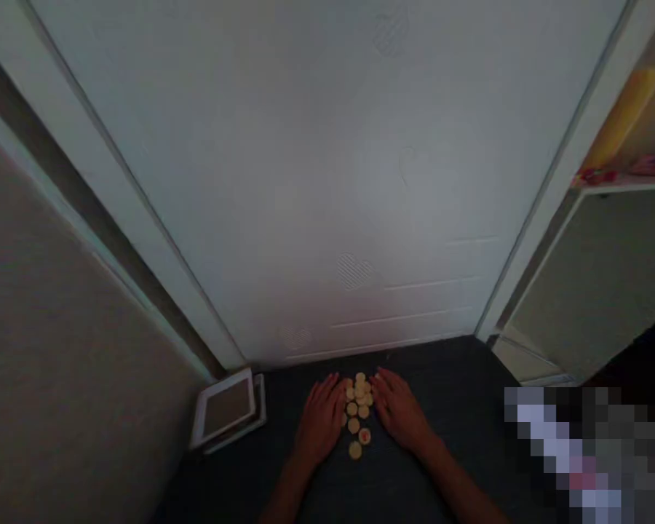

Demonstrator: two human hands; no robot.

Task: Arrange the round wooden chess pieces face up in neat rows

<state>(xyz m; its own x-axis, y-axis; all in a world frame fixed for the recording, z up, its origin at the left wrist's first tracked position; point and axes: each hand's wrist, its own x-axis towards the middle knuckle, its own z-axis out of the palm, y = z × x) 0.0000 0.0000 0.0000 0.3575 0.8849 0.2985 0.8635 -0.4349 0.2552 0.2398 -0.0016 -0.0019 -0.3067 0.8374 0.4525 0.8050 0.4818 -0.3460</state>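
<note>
Several small round pale discs (352, 409), wood-like in colour, lie in a loose cluster on the dark tabletop (415, 480). One disc (364, 437) near the front carries a red mark; another disc (355, 450) lies closest to me. Along the cluster's left side rests my left hand (324, 415), palm down with fingers stretched forward, partly covering a disc at its edge. My right hand (398, 409) lies on the right side, fingers extended and angled inward, its fingertips touching or very near the outer discs. Whatever sits under the palms is hidden.
Two flat framed objects (228, 409) are stacked at the table's left. A white panel (327, 182) with embossed hearts and lines rises behind the table. On the right, a shelf (627, 183) holds a yellow object (625, 116). A pixelated patch covers the lower right.
</note>
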